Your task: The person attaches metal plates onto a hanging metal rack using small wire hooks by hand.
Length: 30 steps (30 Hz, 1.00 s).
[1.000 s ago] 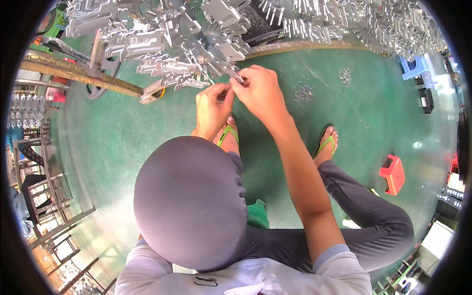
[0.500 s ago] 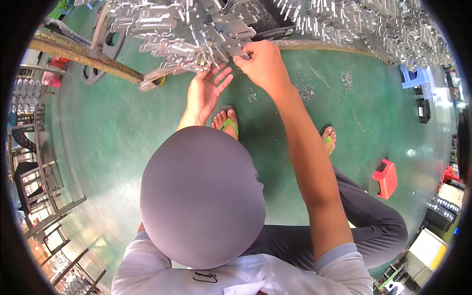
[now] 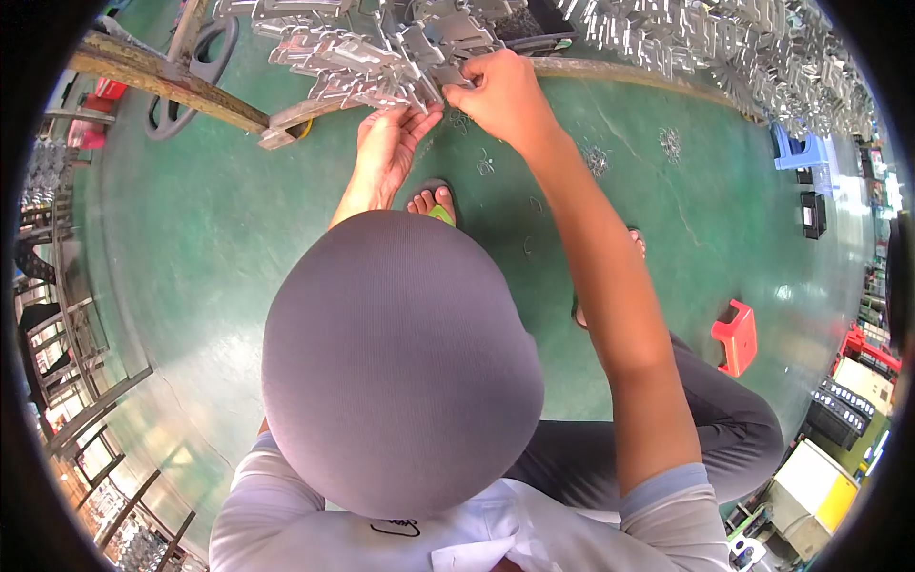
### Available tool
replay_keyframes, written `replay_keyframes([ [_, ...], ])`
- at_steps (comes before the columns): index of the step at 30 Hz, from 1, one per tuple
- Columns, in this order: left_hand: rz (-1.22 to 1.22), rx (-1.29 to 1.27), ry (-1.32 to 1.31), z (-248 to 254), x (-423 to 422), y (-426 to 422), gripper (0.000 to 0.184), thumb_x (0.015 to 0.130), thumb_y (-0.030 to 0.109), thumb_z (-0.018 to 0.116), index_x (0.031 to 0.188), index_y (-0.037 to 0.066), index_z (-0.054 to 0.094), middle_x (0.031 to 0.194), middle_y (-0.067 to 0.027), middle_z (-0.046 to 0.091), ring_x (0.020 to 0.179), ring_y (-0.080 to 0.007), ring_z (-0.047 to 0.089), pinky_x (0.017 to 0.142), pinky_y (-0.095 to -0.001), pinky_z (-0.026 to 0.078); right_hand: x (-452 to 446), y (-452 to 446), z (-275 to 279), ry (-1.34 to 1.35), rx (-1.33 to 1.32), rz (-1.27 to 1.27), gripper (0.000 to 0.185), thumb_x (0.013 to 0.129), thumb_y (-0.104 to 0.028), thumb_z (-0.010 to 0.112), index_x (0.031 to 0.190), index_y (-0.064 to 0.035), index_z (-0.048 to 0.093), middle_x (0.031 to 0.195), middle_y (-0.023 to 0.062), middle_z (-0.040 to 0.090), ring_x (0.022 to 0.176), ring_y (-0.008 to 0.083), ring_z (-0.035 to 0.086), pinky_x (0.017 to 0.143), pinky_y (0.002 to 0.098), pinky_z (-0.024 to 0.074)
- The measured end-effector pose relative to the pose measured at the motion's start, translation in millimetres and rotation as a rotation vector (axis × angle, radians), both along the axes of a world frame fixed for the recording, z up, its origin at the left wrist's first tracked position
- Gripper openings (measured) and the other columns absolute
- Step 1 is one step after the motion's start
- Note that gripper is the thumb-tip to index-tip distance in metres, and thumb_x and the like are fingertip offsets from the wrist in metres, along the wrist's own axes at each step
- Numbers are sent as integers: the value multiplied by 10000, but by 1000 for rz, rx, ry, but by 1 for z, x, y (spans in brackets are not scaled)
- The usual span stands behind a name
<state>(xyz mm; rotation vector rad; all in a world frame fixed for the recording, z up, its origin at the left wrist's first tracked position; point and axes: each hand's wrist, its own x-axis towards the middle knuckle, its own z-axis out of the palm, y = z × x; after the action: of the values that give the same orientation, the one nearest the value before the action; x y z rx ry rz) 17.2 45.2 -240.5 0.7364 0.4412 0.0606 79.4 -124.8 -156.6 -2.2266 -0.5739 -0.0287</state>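
A hanging cluster of bent, silvery metal brackets (image 3: 348,59) fills the top of the view. My right hand (image 3: 503,93) pinches a metal bracket (image 3: 452,74) at the cluster's right lower edge, between thumb and fingers. Just left of it, my left hand (image 3: 389,143) is raised palm-up under the same cluster. Its fingers are drawn together at the lower ends of the brackets and seem to grip one; the exact contact is partly hidden.
More metal brackets (image 3: 705,57) hang at the upper right. A worn wooden beam (image 3: 172,84) crosses the upper left. Small wire hooks (image 3: 670,143) lie on the green floor (image 3: 238,219). A red stool (image 3: 735,338) and a blue stool (image 3: 799,151) stand to the right.
Both hands have shifted slightly up and left in the view along with the cluster. My left fingers, spread before, are now closer together at the brackets. The right hand keeps its pinch.
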Motion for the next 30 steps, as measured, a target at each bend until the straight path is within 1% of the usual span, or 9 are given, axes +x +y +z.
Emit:
replay_keyframes([
  [3,-37,0,-21,-4,0,0,269,1068,78,491,1263,-97,552,1297,-293,593,1197,-409,633,1055,-487,567,2,-2,1,30,-21,5,271,727,-208,781,806,47,733,692,257,658,698,422,693,675,438,562],
  [14,-77,-15,-77,-14,1,0,336,1022,201,669,1216,-67,613,1179,-219,681,1113,-343,680,1046,-468,575,-3,-4,2,120,-37,-5,313,735,-224,786,896,42,757,751,268,691,754,413,718,724,432,580],
  [15,-79,-9,-78,-12,-1,-1,338,1019,203,675,1216,-64,615,1183,-220,680,1113,-341,680,1044,-465,576,-2,-5,-2,87,-21,1,307,741,-223,786,893,43,756,702,240,674,685,347,688,674,412,554],
  [17,-85,12,-59,-10,-3,-2,318,1030,192,652,1227,-54,610,1177,-216,682,1112,-340,681,1037,-466,580,0,-6,-10,23,12,17,297,755,-219,787,888,44,756,603,186,639,548,216,628,575,372,500],
  [21,-117,18,-41,-3,-7,-1,261,1065,163,563,1236,-31,597,1212,-230,673,1139,-352,677,1028,-465,585,-4,-10,-4,95,28,9,306,762,-216,782,906,53,757,614,170,657,553,209,625,583,368,503],
  [23,-143,24,-16,4,-7,-2,311,1076,143,504,1275,-92,551,1242,-271,656,1154,-369,680,1006,-444,601,-5,-11,-5,84,43,7,315,766,-218,781,916,57,758,618,162,663,556,207,622,590,362,505],
  [27,-164,-5,0,11,-3,-4,315,1070,74,440,1297,-138,492,1248,-334,629,1158,-412,675,990,-447,617,-19,-16,3,83,-30,-97,348,778,-228,790,970,59,749,749,196,714,682,269,703,669,380,547],
  [28,-179,-45,39,8,0,-4,251,1074,109,467,1284,-9,538,1274,-309,626,1237,-414,633,1020,-470,599,-28,-20,7,54,-111,-169,357,783,-233,793,986,57,745,791,205,725,728,288,722,694,387,557],
  [30,-157,-83,44,7,5,-10,243,1073,86,450,1281,-9,532,1280,-321,614,1246,-422,626,1025,-479,596,-48,-25,27,114,-257,-243,380,796,-252,801,1016,50,732,932,220,751,888,345,750,781,415,578],
])
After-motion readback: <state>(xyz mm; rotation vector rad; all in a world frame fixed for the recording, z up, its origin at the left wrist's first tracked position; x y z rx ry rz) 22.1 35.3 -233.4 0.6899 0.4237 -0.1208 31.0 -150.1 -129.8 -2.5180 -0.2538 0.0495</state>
